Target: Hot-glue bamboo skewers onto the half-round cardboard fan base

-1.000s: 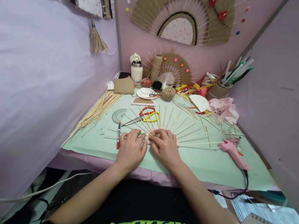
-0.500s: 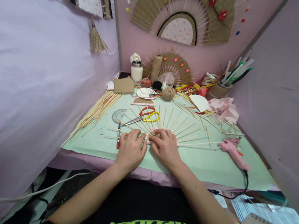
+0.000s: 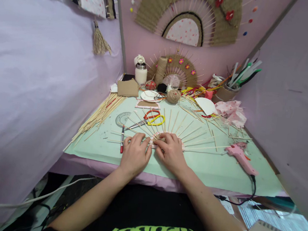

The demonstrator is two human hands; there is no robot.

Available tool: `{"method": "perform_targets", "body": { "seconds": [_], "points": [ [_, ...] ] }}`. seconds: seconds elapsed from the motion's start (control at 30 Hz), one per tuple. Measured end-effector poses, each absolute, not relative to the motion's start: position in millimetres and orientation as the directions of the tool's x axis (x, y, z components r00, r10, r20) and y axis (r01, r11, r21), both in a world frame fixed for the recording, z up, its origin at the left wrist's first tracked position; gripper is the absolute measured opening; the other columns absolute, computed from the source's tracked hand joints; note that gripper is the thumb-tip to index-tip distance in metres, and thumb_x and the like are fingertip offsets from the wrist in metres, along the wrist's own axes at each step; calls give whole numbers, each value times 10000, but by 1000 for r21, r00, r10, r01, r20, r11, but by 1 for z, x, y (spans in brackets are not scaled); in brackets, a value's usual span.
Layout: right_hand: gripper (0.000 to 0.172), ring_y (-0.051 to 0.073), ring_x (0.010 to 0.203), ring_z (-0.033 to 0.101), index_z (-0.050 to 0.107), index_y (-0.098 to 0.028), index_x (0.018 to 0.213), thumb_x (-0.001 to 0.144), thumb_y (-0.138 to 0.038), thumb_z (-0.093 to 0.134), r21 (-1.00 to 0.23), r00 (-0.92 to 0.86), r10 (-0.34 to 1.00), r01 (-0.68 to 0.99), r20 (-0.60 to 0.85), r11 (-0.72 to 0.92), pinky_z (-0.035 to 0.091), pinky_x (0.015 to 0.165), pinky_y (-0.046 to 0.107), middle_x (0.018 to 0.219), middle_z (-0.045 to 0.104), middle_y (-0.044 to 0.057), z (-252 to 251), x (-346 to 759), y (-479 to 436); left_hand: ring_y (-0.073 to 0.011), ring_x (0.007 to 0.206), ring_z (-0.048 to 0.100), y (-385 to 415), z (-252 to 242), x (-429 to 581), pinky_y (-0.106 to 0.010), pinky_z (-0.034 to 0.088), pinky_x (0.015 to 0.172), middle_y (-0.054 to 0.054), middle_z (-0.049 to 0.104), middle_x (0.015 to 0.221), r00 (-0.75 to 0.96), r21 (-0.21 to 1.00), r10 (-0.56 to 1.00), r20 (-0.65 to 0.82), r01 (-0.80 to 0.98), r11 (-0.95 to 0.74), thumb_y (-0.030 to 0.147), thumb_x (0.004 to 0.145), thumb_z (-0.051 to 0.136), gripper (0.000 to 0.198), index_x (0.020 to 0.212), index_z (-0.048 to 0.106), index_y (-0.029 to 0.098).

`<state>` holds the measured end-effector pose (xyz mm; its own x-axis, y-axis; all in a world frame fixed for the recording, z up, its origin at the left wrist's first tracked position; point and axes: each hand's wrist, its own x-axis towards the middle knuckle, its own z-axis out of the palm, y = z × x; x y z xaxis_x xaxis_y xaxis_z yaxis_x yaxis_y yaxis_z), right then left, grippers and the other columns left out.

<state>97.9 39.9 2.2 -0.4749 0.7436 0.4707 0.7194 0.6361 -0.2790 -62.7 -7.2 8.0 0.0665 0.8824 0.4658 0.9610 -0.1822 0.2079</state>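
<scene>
A half-round fan frame of thin bamboo sticks (image 3: 175, 121) lies on the table, its sticks spreading from a small pink-and-white base partly hidden by my hands. My left hand (image 3: 135, 153) rests over the sticks at the left, fingers bent down on them and thumb by the base edge, holding the frame down. Over the base, my right hand (image 3: 170, 151) presses with curled fingers, thumb and index close together at its left part. Beneath the left sticks lie scissors (image 3: 156, 120) with red and yellow handles, and a red-ended marker (image 3: 122, 141).
A pink glue gun (image 3: 241, 159) lies at the right, its cord dropping off the table edge. Loose sticks (image 3: 100, 112) are piled left, beside a clear protractor (image 3: 122, 119). Along the back stand a white bottle (image 3: 140, 74), a twine ball (image 3: 173, 96) and a tool pot (image 3: 226, 93).
</scene>
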Motion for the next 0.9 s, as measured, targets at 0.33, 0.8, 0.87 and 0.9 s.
{"method": "perform_targets", "body": {
  "seconds": [0.33, 0.8, 0.87, 0.9],
  "points": [
    [206, 243, 1078, 492, 746, -264, 1015, 900, -208, 583, -279, -476, 742, 717, 472, 638, 342, 841, 387, 1147, 649, 64, 3, 98, 40, -246, 1159, 591, -7, 7, -63, -439, 333, 928, -115, 658, 1214, 69, 201, 880, 471, 962, -183, 272, 964, 510, 263, 1157, 672, 195],
    [208, 243, 1081, 492, 745, -269, 1020, 895, -207, 590, -272, -476, 744, 723, 469, 635, 347, 847, 389, 1147, 649, 63, 3, 98, 39, -250, 1156, 587, -8, 9, -63, -433, 341, 939, -130, 657, 1217, 69, 208, 884, 462, 961, -184, 272, 966, 499, 272, 1164, 669, 194],
    [208, 242, 1077, 494, 746, -268, 1018, 895, -208, 590, -275, -474, 743, 722, 472, 635, 345, 844, 389, 1145, 650, 61, 3, 98, 39, -251, 1159, 585, -8, 8, -63, -434, 338, 941, -131, 656, 1218, 69, 208, 884, 463, 961, -184, 273, 968, 495, 273, 1163, 669, 192],
    [207, 241, 1079, 493, 746, -267, 1017, 897, -210, 588, -275, -474, 743, 721, 473, 636, 343, 846, 390, 1145, 650, 62, 3, 98, 39, -251, 1160, 585, -8, 8, -63, -434, 337, 943, -131, 656, 1218, 69, 208, 883, 464, 961, -185, 272, 968, 494, 273, 1162, 669, 191]
  ]
}}
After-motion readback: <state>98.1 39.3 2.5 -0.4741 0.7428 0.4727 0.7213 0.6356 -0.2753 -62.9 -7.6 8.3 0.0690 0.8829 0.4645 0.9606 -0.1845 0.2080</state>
